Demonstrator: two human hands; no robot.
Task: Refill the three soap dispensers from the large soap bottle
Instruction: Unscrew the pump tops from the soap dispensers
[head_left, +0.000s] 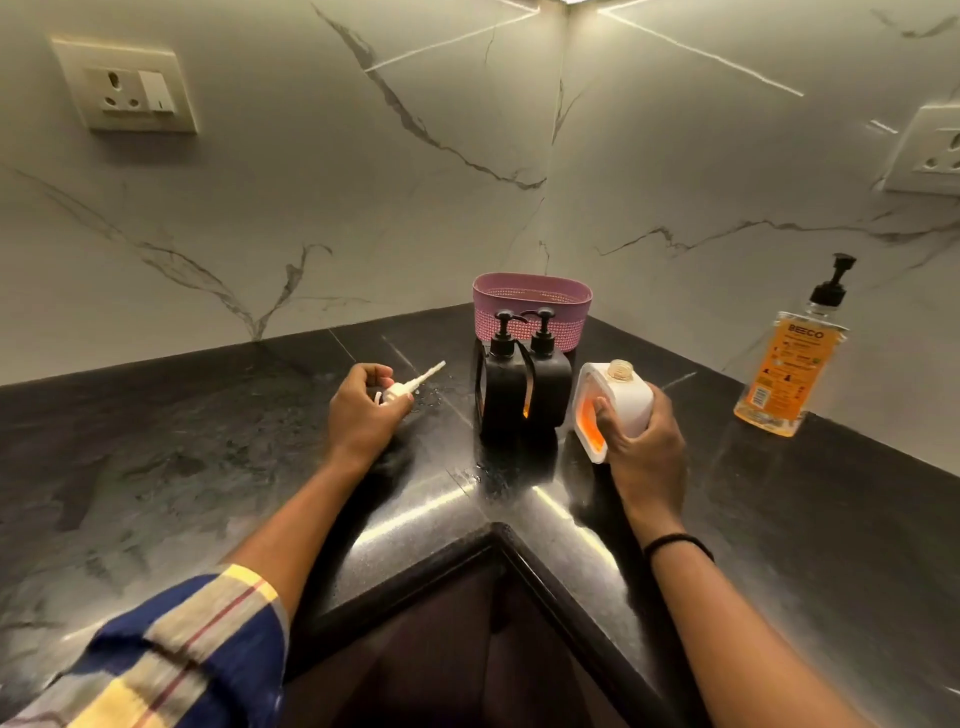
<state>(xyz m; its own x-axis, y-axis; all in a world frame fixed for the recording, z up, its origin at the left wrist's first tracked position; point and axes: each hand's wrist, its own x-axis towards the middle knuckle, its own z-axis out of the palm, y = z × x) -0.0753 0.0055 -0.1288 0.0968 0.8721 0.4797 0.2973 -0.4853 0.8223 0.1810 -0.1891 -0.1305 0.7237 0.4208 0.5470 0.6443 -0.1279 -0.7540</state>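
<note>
My right hand (647, 451) grips a white soap dispenser (621, 400) that stands on the black counter with its neck uncapped; orange soap shows through its side window. My left hand (361, 413) holds the white pump head (410, 387), its tube pointing up and to the right over the counter. Two black dispensers (501, 389) (548, 387) with pumps fitted stand side by side between my hands. The large bottle of orange soap (792, 364), black pump on top, stands far right near the wall.
A pink perforated basket (530, 299) sits in the corner behind the black dispensers. The counter (182, 457) wraps an inner corner, with its front edge close to me. Wet spots lie near the pump head. Wall sockets are at upper left (127, 88) and right.
</note>
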